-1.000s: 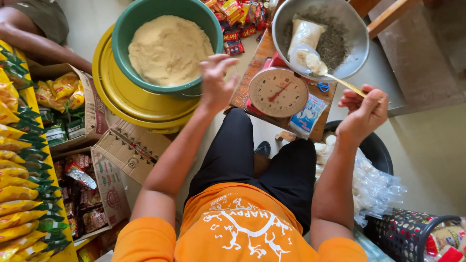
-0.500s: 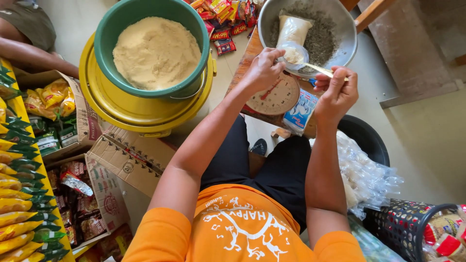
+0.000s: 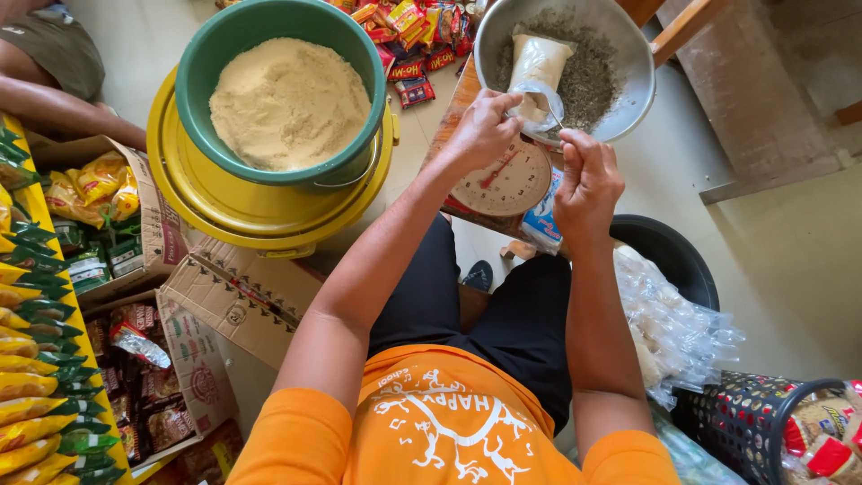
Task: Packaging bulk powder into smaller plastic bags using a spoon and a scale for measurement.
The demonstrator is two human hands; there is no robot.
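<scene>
My left hand (image 3: pixel 485 130) pinches the open mouth of a small clear plastic bag (image 3: pixel 539 63) filled with pale powder. The bag leans in a metal bowl (image 3: pixel 628 54) that holds dark grains. My right hand (image 3: pixel 588 180) is closed on the thin handle of a metal spoon (image 3: pixel 555 115), whose tip is at the bag's mouth. Both hands hover over a round dial scale (image 3: pixel 512 180) on a wooden stool. To the left, a green basin (image 3: pixel 206 63) of yellowish powder (image 3: pixel 287 103) sits in a yellow basin (image 3: pixel 189 189).
Open cardboard boxes (image 3: pixel 224 305) of snack packets stand at the left, beside rows of yellow-green packets (image 3: pixel 22 359). A black bucket (image 3: pixel 673 251), a heap of clear plastic bags (image 3: pixel 673 332) and a black basket (image 3: pixel 763 422) are on the right. Another person's leg (image 3: pixel 54 99) is at the top left.
My left hand left the green basin's rim and went right to the bag's mouth. My right hand brought the spoon in from the right to the bag.
</scene>
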